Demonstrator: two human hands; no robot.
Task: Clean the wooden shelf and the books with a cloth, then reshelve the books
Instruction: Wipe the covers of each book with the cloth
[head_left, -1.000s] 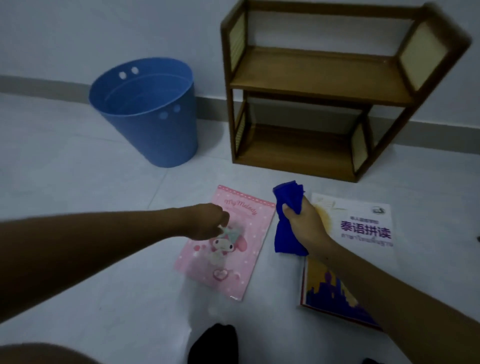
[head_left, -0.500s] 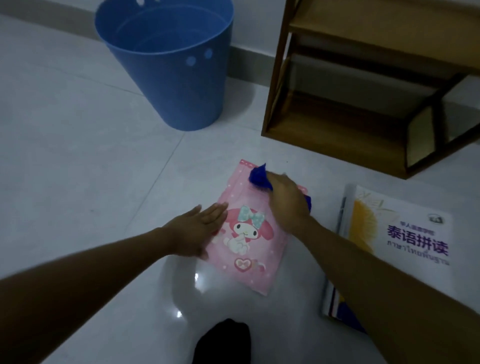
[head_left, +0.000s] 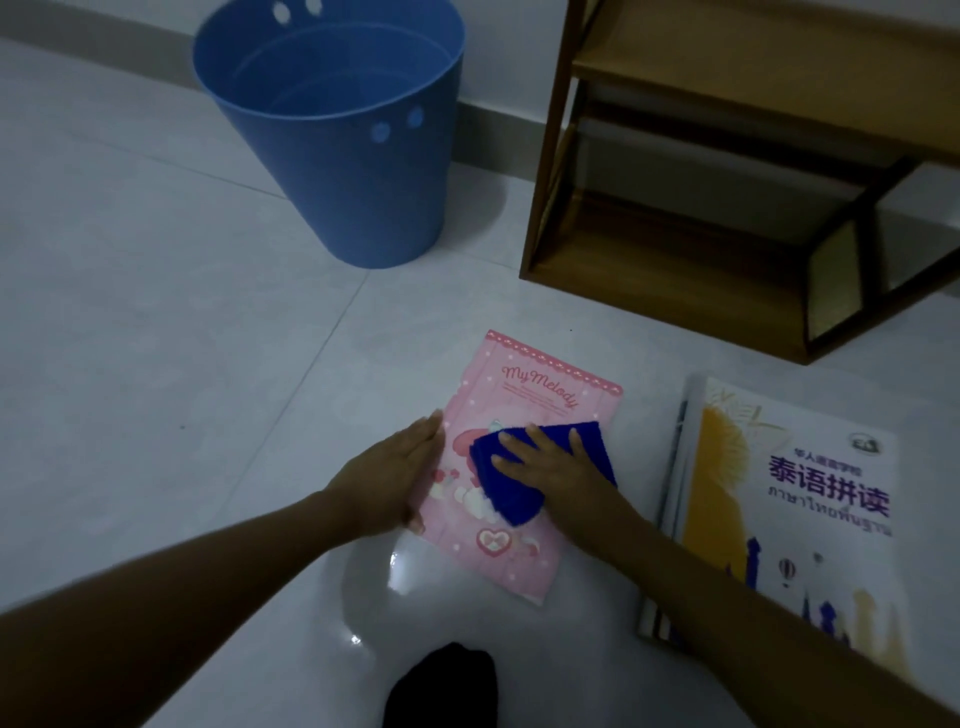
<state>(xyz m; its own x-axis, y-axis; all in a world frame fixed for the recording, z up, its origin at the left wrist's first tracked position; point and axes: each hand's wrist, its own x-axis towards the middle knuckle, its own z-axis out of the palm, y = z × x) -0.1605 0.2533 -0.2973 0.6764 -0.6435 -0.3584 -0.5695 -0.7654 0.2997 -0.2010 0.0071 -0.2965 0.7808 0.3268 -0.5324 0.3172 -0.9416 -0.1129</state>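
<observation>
Pink book (head_left: 524, 384) judged thin, light, slippery; lift by edge; left hand (head_left: 395, 473) flat, bracing it; right hand (head_left: 550, 462) flat on cloth (head_left: 514, 501).

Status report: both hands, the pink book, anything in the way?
Left hand flat on left edge of pink book. Right hand, fingers straight, presses blue cloth onto its cover. White book lies apart, right side; nothing blocks wiping.

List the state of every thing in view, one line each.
pink book, closed, face up on the floor.
blue cloth, bunched on the pink book's cover.
right hand, fingers spread, pressing the blue cloth.
left hand, flat, fingers straight, on the pink book's left edge.
white book, closed, face up, beside it.
wooden shelf, upright, no books in view.
blue bucket, upright.
</observation>
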